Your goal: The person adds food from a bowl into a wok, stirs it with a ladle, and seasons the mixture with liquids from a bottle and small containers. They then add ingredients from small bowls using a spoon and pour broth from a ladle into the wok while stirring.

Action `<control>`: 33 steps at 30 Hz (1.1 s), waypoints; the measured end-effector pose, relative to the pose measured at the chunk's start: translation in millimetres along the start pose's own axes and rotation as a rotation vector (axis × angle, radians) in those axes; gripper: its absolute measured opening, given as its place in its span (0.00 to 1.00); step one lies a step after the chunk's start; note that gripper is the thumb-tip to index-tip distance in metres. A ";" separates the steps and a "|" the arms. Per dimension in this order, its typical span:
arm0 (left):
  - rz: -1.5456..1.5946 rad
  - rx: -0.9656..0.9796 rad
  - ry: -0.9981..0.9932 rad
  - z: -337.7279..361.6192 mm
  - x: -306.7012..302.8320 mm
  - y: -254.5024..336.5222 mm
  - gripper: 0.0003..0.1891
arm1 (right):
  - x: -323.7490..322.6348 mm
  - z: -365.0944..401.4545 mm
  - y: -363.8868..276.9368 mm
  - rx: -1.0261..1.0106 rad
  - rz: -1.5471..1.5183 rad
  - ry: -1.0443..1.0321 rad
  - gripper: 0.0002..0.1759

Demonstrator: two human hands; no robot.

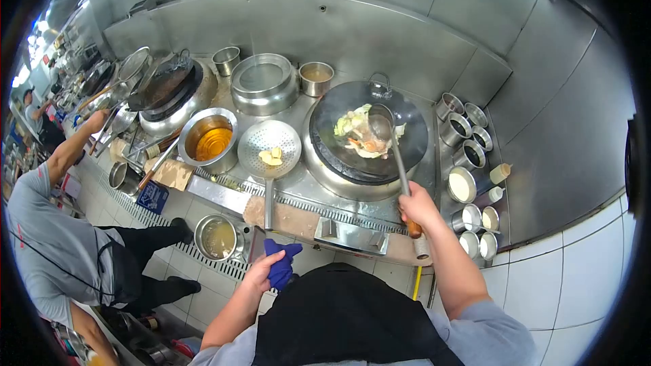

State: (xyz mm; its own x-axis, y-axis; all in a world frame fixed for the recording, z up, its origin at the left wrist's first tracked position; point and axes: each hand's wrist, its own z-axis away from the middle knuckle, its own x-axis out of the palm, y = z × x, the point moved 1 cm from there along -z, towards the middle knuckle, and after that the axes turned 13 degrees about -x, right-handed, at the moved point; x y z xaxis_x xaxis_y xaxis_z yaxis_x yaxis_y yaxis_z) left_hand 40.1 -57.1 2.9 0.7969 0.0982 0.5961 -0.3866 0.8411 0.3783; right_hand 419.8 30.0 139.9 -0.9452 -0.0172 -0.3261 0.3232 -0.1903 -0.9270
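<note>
My right hand (419,205) is closed round the wooden handle of a ladle (399,156). The ladle's bowl rests among the food in a large black wok (332,152) on the burner. Pale green cabbage-like leaves (352,120) and lighter pieces, some orange, lie in the wok. Down by the counter's front edge, my left hand (261,270) grips a folded blue cloth (283,264). Nearest to that hand, a perforated skimmer (252,137) holding a few pale yellow pieces (271,156) lies with its handle pointing toward me.
A pot of amber liquid (192,125) stands left of the skimmer, with a lower pot (215,236) near the counter front. Metal seasoning containers (462,184) and squeeze bottles line the right side. At the left, a co-worker (61,230) stands by another wok (169,85).
</note>
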 end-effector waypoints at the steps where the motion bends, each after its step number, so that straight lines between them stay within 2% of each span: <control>1: -0.008 -0.005 -0.034 -2.5 11.6 2.2 0.21 | -12.5 10.3 -4.3 -0.023 0.208 0.040 0.25; 2: -0.006 -0.005 -0.061 -4.8 22.0 4.0 0.21 | -24.8 19.7 -5.9 -0.044 0.414 0.081 0.28; 3: -0.008 -0.005 -0.062 -9.5 29.4 5.8 0.21 | -38.7 28.6 -0.5 -0.045 0.414 0.083 0.28; 5: 0.026 0.010 -0.162 -20.1 44.5 10.0 0.21 | -62.4 45.7 8.7 -0.216 0.655 0.099 0.34; 8: 0.018 0.003 -0.167 -43.4 74.3 23.9 0.21 | -66.3 62.9 2.9 -0.166 0.814 0.018 0.35; 9: 0.035 -0.015 -0.189 -49.1 86.2 28.4 0.21 | -62.0 56.8 7.1 -0.159 0.809 0.022 0.35; 11: -0.024 -0.022 -0.268 -73.9 104.3 39.5 0.23 | -47.0 30.1 19.9 0.012 0.883 -0.034 0.35; 12: 0.003 -0.045 -0.222 -85.8 115.9 43.3 0.23 | -41.4 22.8 21.9 0.013 0.884 -0.026 0.35; 13: -0.022 -0.061 -0.308 -95.6 123.7 48.9 0.22 | -36.4 14.3 21.5 0.001 0.881 0.012 0.34; 15: 0.035 -0.042 -0.197 -112.2 147.2 54.5 0.22 | -28.9 3.2 21.1 -0.020 0.871 0.046 0.34; 17: 0.006 -0.025 -0.196 -133.9 153.7 59.1 0.23 | -24.6 1.6 27.1 -0.040 0.784 0.114 0.32; 18: -0.023 -0.025 -0.238 -141.7 160.1 62.0 0.24 | -25.6 -7.9 47.6 -0.115 0.868 0.115 0.32; 19: -0.049 -0.028 -0.280 -146.4 169.5 62.5 0.26 | -37.9 -7.5 51.6 -0.106 0.869 0.112 0.32; 21: -0.173 -0.018 -0.262 -154.6 189.7 72.5 0.28 | -59.1 -26.5 45.8 -0.078 0.121 -0.087 0.32; 22: -0.177 -0.008 -0.265 -158.3 195.6 74.7 0.28 | -61.9 -28.3 41.5 -0.069 0.111 0.015 0.32; 23: -0.184 -0.003 -0.266 -162.0 199.4 74.3 0.29 | -61.4 -34.1 40.4 -0.066 0.109 0.011 0.32; 25: -0.162 -0.009 -0.249 -172.2 205.1 74.8 0.28 | -62.4 -52.6 30.3 -0.143 0.376 0.245 0.31; 26: -0.143 -0.015 -0.233 -177.1 207.8 75.5 0.27 | -58.9 -58.6 23.6 -0.118 0.371 0.305 0.26; 27: -0.148 -0.014 -0.233 -180.2 212.3 75.8 0.27 | -57.3 -70.2 29.9 -0.119 0.368 0.309 0.26; 29: -0.044 -0.005 -0.166 -186.5 221.3 77.7 0.25 | -52.0 -102.8 56.4 -0.121 0.226 0.183 0.17; 30: 0.012 -0.004 -0.134 -191.0 223.4 79.9 0.20 | -46.3 -106.0 64.0 -0.104 0.110 0.103 0.14; 31: 0.009 0.000 -0.138 -198.4 222.6 82.7 0.20 | -36.3 -100.9 62.7 -0.088 -0.006 0.021 0.10; 32: 0.032 -0.012 -0.111 -206.5 220.4 85.4 0.19 | -31.9 -93.4 62.0 -0.076 -0.041 -0.057 0.10; 33: 0.056 -0.028 -0.083 -214.2 219.0 87.0 0.17 | -32.1 -84.2 61.1 -0.089 -0.047 -0.136 0.15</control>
State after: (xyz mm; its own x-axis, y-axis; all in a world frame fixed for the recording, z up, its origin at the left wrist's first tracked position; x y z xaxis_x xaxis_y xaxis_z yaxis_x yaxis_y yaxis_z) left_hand 280.3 151.5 14.6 0.7329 0.1017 0.6727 -0.4150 0.8504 0.3235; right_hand 473.8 101.6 78.0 -0.9548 -0.1444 -0.2598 0.2760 -0.1063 -0.9553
